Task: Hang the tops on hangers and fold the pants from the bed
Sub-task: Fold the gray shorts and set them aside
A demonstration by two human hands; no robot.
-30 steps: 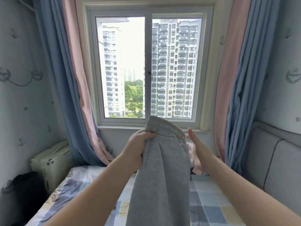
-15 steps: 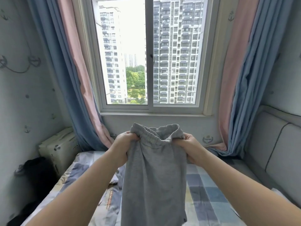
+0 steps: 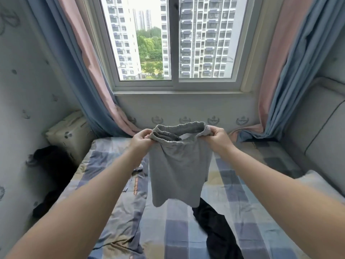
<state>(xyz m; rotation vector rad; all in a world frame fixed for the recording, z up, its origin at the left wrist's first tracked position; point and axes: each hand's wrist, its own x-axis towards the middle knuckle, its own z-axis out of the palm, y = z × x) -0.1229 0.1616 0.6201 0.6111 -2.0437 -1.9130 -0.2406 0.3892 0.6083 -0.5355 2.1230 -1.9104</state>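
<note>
Head view: the left hand point(image 3: 141, 140) and the right hand point(image 3: 217, 138) hold a pair of grey shorts point(image 3: 177, 174) up in the air over the bed point(image 3: 242, 230), one hand at each end of the elastic waistband point(image 3: 179, 130). The fingers of both hands are curled tight and clamped on the gathered fabric. The waistband is pulled open between them and the legs hang down freely.

The bed is covered by a checked sheet in blue, grey and pale yellow. A black garment point(image 3: 216, 234) lies on it below the shorts and runs toward the near edge; its far end is hidden behind the grey hem. Left of the shorts lies a crumpled grey-blue garment point(image 3: 130, 212), partly covered by the left forearm. It carries a narrow strip of orange lettering point(image 3: 136, 186), too small to read.

At the right edge a white pillow point(image 3: 313, 182) sits against a grey padded headboard point(image 3: 321, 137). On the left, between bed and wall, stand a cream box point(image 3: 71, 133) and a black heap point(image 3: 50, 165).

Beyond the bed is a window point(image 3: 173, 85) showing tower blocks and trees, with pink-and-blue curtains point(image 3: 87, 71) on both sides, their ends reaching the mattress. Under the sill a row of emblems point(image 3: 212, 120) runs along the wall, its detail too fine to make out
</note>
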